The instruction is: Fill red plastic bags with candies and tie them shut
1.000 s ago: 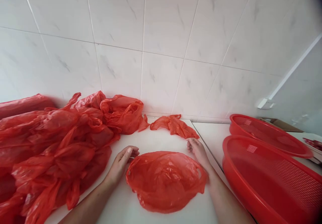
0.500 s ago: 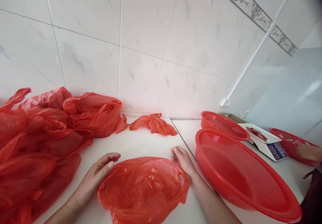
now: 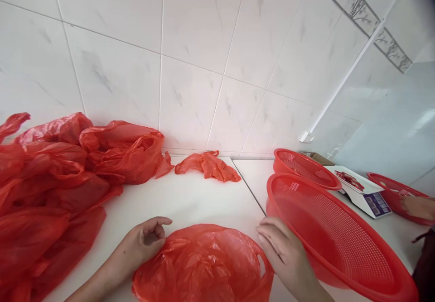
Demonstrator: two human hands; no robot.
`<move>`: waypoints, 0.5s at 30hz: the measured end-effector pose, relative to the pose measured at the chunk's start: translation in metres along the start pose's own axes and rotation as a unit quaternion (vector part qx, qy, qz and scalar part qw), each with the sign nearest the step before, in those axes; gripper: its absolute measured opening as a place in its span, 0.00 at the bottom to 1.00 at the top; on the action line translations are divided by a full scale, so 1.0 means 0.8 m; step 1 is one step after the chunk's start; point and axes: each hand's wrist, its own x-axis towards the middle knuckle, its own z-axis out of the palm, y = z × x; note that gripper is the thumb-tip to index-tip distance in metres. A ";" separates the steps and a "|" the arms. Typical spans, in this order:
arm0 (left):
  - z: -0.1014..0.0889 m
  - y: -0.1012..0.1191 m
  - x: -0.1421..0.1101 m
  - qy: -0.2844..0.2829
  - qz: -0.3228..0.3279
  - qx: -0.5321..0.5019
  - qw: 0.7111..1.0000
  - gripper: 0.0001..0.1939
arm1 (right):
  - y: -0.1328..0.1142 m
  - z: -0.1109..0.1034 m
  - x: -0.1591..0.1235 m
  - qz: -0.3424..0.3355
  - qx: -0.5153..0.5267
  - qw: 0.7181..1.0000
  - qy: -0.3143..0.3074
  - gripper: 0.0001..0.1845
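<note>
A red plastic bag lies in front of me on the white table, its mouth spread wide and facing up. At its left rim is my left hand, fingers curved and apart from the thumb, which touches the bag's edge. My right hand is on the other side, beside the bag's handle loop. Its fingers are stretched out, and it seems to hold nothing. The bag's near part is cut off by the bottom of the view.
A large heap of red bags fills the left. A crumpled red bag lies near the tiled wall. On the right stand a large red basket, a smaller basket, a scale and another person's hand at a further basket.
My right hand has moved right and nearer to me, now beside the bag's handle. My left hand has come to the rim with its thumb. The bag sits a little lower in view.
</note>
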 end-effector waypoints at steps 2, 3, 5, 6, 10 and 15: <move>-0.001 -0.001 0.002 0.030 -0.017 -0.040 0.999 0.15 | 0.006 -0.019 -0.012 -0.041 -0.115 0.990 0.075 0.10; -0.002 0.000 0.003 0.052 -0.025 -0.061 0.997 0.17 | 0.012 -0.027 -0.016 -0.045 -0.174 0.978 0.107 0.11; -0.005 0.004 0.004 0.097 -0.035 -0.099 0.990 0.19 | 0.027 -0.039 -0.025 -0.030 -0.280 0.951 0.123 0.17; -0.007 0.006 0.004 0.122 -0.039 -0.113 0.985 0.20 | 0.036 -0.044 -0.029 -0.020 -0.319 0.940 0.116 0.21; -0.011 0.011 0.004 0.191 -0.058 -0.151 0.968 0.21 | 0.075 -0.060 -0.058 -0.021 -0.374 0.923 0.086 0.23; -0.011 0.020 0.002 0.243 -0.074 -0.162 0.954 0.21 | 0.126 -0.090 -0.116 0.006 -0.306 0.950 0.067 0.21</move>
